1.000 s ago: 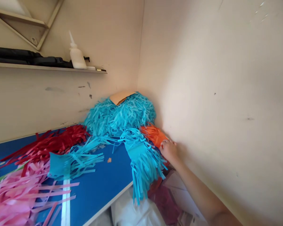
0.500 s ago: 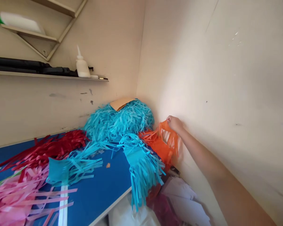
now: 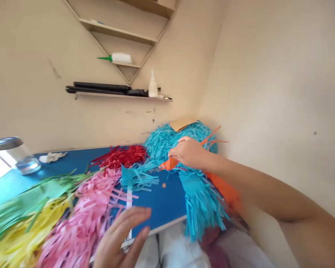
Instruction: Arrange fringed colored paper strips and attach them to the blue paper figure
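My right hand (image 3: 188,152) grips a piece of orange fringed paper (image 3: 169,163) above the blue table (image 3: 159,201); its cut strips trail out behind the wrist. More orange fringe (image 3: 226,191) hangs below my right forearm. Behind the hand rises a big heap of turquoise fringe (image 3: 160,140), and a turquoise piece (image 3: 202,203) droops over the table's front edge. My left hand (image 3: 123,238) is raised at the near edge, thumb and fingers apart, holding nothing. Closest to it lie pink fringed strips (image 3: 80,219) and a small turquoise piece (image 3: 138,176).
Red fringe (image 3: 125,156), green fringe (image 3: 44,191) and yellow fringe (image 3: 36,230) lie across the table. A clear jar (image 3: 28,163) stands at the far left. A white glue bottle (image 3: 153,88) is on the wall shelf (image 3: 114,96). Walls meet behind the turquoise heap.
My right hand has carried the orange piece leftward from beside the wall to over the table. The left hand has come into view. The view has swung left.
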A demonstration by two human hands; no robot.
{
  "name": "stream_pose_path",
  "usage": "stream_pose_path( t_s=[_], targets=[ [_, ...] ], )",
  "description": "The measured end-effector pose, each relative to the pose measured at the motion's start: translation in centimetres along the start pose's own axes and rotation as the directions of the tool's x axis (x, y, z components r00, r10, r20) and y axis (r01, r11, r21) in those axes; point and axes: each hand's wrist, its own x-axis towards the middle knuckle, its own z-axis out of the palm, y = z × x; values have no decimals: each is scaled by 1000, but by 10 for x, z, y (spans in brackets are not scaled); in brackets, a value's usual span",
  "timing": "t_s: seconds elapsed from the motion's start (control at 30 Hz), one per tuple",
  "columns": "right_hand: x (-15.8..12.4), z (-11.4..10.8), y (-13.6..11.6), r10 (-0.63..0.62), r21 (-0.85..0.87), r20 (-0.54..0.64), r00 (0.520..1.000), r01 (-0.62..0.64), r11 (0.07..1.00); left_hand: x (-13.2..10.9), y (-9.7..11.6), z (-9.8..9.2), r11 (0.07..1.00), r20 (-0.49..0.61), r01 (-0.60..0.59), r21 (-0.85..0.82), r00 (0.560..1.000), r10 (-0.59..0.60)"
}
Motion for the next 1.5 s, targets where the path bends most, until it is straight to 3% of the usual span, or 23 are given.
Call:
stream_pose_path(
  t_s=[0.1,0.2,0.27,0.37,0.53,0.63,0.73,0.83,0.9,1.03,1.17,1.27,1.33,1.4,1.5],
  targets=[
    [16,2,-25,-77,60,12,997,76,995,51,15,7,991,-262,117,-60,957,-129],
    [27,1,-41,-118,17,25,993,118,993,94,17,26,972,-144,212,-102,964,-226],
    [30,0,-48,-159,-2,27,987,159,987,108,8,39,975,-77,217,38,974,-214],
    [26,0,-50,-179,56,-15,984,179,982,106,-15,48,944,31,199,264,976,-214],
    [12,9,-39,-149,197,-97,984,166,966,86,-45,29,928,155,172,331,960,-233],
    [9,17,-39,-140,229,-91,986,158,961,84,-44,19,955,175,145,259,965,-194],
    [9,22,-47,-189,235,-81,979,203,951,88,-35,22,985,230,104,136,964,-133],
    [6,22,-55,-246,231,-120,962,268,935,93,-31,29,971,305,100,217,938,-165],
    [4,22,-56,-215,230,-146,966,244,942,95,-32,28,956,313,114,270,929,-199],
    [11,34,-61,-63,259,-146,987,99,961,91,-33,1,926,286,137,351,926,-246],
    [33,58,-84,28,393,-206,978,57,918,78,-32,-48,856,235,137,498,929,-285],
    [49,70,-112,91,549,-305,948,97,830,66,-29,-87,773,167,108,625,949,-268],
    [57,76,-130,163,626,-398,903,138,767,59,-25,-105,734,131,64,677,970,-205],
    [64,83,-144,228,687,-448,865,170,707,53,-20,-114,716,109,24,697,984,-139],
    [69,102,-152,280,798,-387,879,167,579,45,-19,-108,722,141,-55,690,988,-60]
  ],
)
